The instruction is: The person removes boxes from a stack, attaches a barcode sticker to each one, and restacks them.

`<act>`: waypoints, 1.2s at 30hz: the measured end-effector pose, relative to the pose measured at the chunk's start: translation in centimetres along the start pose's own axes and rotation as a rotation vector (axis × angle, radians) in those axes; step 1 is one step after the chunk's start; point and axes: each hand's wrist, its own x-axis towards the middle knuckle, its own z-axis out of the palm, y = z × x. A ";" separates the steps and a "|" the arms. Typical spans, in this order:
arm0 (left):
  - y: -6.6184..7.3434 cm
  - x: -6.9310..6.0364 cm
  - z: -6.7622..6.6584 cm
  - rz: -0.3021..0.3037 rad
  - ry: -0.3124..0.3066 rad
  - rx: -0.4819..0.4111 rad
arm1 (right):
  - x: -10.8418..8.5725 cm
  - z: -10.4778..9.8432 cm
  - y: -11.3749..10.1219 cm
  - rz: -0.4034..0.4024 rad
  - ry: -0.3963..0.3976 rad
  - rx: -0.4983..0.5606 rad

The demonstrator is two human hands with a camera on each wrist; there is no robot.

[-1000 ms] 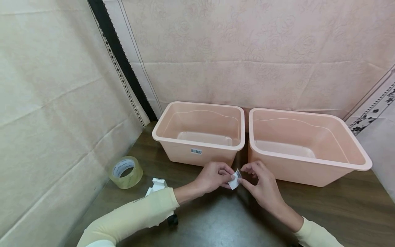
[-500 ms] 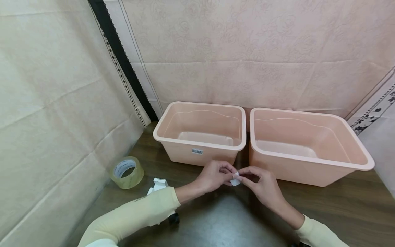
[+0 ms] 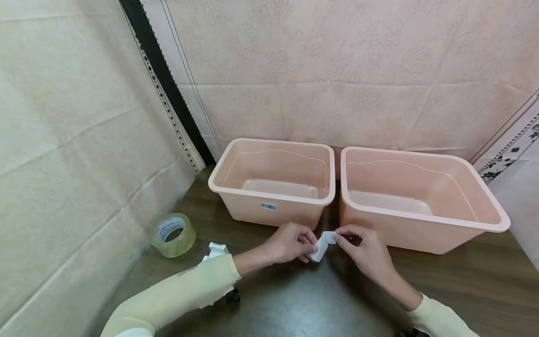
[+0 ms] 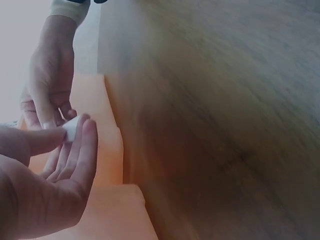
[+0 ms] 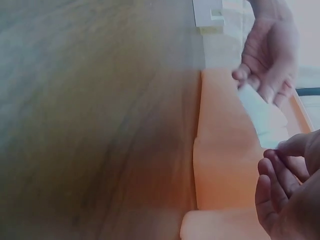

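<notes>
Between my hands, over the table just in front of two pink bins, is a small white label [image 3: 323, 244], bent into a fold. My left hand [image 3: 290, 243] pinches its lower left end between thumb and fingers. Thumb and index finger of my right hand [image 3: 367, 252] pinch the upper right end. In the left wrist view a bit of the white label [image 4: 72, 129] shows at the left fingertips. The right wrist view has the label [image 5: 262, 119] stretched between both hands; print on it cannot be made out.
Behind the left hand stands the left pink bin [image 3: 244, 202], with a barcode sticker [image 3: 268, 206] on its front. The right pink bin [image 3: 417, 234] stands beside it. A roll of clear tape [image 3: 183, 243] lies at the left, near the cloth wall [image 3: 84, 187].
The hands came together at the label half a second ago, then parted slightly. The right hand has moved right, drawing one end of the label out so more white shows.
</notes>
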 end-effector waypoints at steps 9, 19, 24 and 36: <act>-0.6 -0.6 -0.7 -0.093 -0.196 0.220 | -0.5 -0.7 0.4 0.062 -0.013 0.040; -0.1 -0.2 -0.3 0.124 -0.077 0.459 | -0.9 -0.3 -0.3 -0.151 0.060 -0.059; 0.4 0.0 -0.2 0.058 -0.070 0.106 | -1.0 -0.1 -0.9 -0.298 0.085 -0.108; 1.0 0.3 0.3 -0.008 -0.026 -0.163 | -0.9 -0.3 -0.8 -0.571 0.087 -0.185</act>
